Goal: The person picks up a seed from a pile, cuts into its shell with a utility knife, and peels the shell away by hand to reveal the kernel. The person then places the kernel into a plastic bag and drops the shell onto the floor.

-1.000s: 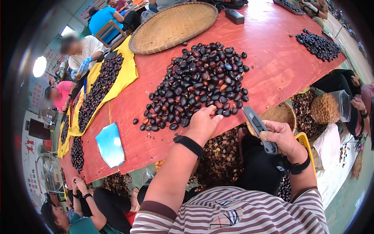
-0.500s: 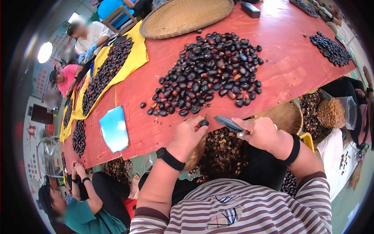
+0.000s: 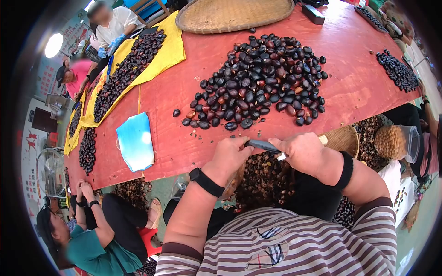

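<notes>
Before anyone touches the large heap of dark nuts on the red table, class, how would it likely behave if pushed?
The heap of dark nuts would probably spread rather than slide as one, since its pieces lie loose. A stray nut looks apt to roll, being rounded. The glossy skins may prove slippery under fingertips.

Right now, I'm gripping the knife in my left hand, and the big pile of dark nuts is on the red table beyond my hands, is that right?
Not quite: the head view shows the knife gripped in your right hand, not your left hand. The big pile of dark nuts is on the red table beyond your hands.
</notes>
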The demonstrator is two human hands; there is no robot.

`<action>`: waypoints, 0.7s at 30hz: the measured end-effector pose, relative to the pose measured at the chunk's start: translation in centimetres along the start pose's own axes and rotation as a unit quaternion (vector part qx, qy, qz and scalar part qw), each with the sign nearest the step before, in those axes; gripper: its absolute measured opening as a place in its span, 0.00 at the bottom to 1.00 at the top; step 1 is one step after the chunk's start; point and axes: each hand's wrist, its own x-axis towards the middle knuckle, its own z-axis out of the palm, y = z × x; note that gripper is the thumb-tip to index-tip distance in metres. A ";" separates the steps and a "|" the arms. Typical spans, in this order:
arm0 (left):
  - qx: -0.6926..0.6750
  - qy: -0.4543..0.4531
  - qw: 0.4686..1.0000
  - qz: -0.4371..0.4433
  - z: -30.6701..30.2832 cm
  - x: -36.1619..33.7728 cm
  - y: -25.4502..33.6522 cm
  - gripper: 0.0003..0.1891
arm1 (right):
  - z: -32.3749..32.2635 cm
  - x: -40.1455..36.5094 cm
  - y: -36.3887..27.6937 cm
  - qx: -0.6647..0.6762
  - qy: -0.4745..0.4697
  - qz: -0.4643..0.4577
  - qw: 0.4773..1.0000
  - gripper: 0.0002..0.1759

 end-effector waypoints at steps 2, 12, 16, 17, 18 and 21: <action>-0.019 0.006 1.000 -0.019 0.0 0.1 0.0 0.14 | -0.3 0.3 -0.1 -0.013 -0.016 -0.001 1.000 0.22; -0.116 -0.027 0.989 -0.089 -0.1 0.2 0.4 0.13 | -1.7 1.0 -1.0 -0.079 -0.059 -0.017 0.995 0.13; -0.158 -0.021 0.982 -0.102 -0.2 -0.1 1.1 0.10 | -1.0 0.4 -0.2 -0.066 -0.047 -0.029 0.996 0.17; -0.164 -0.024 0.980 -0.107 -0.3 -0.1 1.3 0.09 | -1.0 0.1 -0.2 -0.069 -0.048 -0.024 0.996 0.18; -0.163 -0.025 0.980 -0.109 -0.3 -0.1 1.4 0.10 | -1.0 0.0 -0.1 -0.073 -0.049 -0.018 0.996 0.19; -0.154 -0.030 0.981 -0.112 -0.4 -0.1 1.4 0.10 | -0.4 -0.4 0.4 -0.058 -0.060 -0.007 0.997 0.22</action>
